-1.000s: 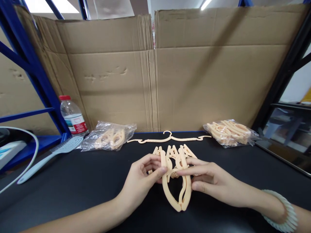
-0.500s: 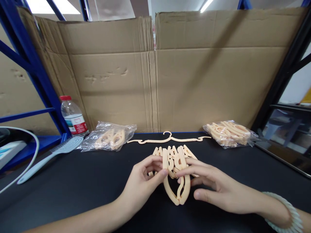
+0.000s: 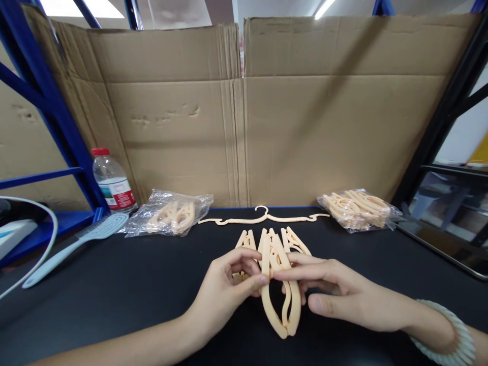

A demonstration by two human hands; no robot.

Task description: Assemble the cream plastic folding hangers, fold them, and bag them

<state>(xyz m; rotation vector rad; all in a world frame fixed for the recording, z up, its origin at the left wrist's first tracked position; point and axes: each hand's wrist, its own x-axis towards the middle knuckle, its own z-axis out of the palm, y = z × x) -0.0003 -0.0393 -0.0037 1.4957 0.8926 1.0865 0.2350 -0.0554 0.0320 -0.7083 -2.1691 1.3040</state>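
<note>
A cream folding hanger, its arms folded together, is held between my two hands above the black table. My left hand pinches its left arm between thumb and fingers. On the other side, my right hand has its index finger laid across the front and other fingers behind the right arm; the thumb stands off. Just beyond, several more folded hangers lie on the table, partly hidden by my hands and the held one. Farther back lies an unfolded hanger with its hook upward.
Plastic bags of folded hangers lie at back left and back right. A red-capped bottle and a pale blue hairbrush are at left, near a white cable. Cardboard walls the back.
The held hanger has come slightly nearer and tilted, its hook end leaning left. Both hands stay on it, and the right index finger now reaches farther across its front.
</note>
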